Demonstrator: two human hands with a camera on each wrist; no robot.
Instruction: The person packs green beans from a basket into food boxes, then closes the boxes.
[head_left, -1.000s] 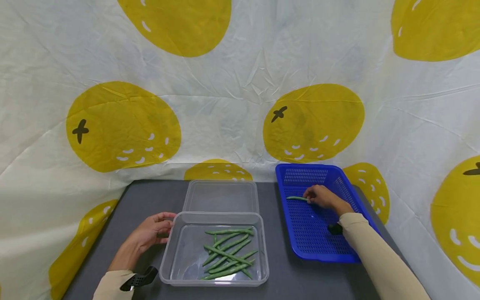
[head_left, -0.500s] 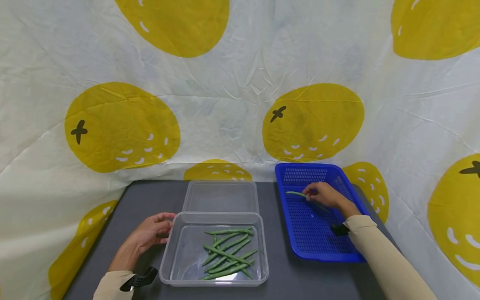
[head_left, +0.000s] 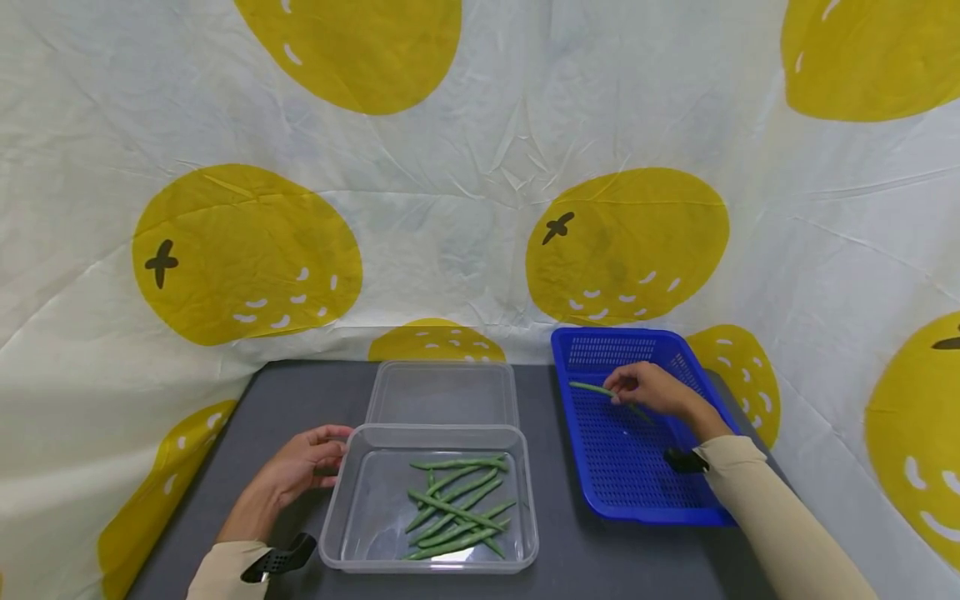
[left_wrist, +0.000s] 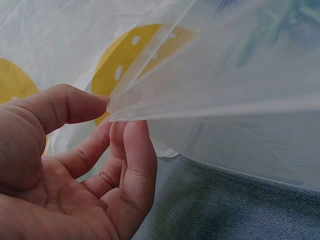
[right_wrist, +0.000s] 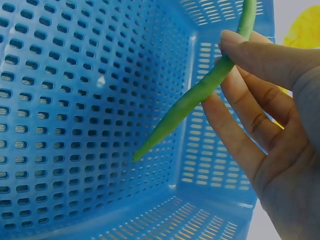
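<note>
My right hand (head_left: 656, 392) pinches a green bean (right_wrist: 185, 107) between thumb and fingers, over the blue perforated basket (head_left: 626, 492). In the right wrist view, the bean slants and its lower tip hangs free, with no other bean in the visible part of the basket. My left hand (head_left: 300, 462) holds the left side of a clear plastic container (head_left: 367, 508). The left wrist view has its thumb on the container's edge (left_wrist: 122, 112) and its fingertips beneath. Several green beans (head_left: 457, 508) lie crisscrossed in the right part of the container.
A clear flat lid (head_left: 442, 392) lies on the grey table (head_left: 300, 396) just behind the container. The basket stands to the right, a gap apart from the container. A white cloth (head_left: 450, 250) with yellow fruit prints hangs behind and along both sides.
My right hand has lifted the green bean slightly off the basket's bottom, and the bean has tilted. The left hand, container and other beans stay where they were.
</note>
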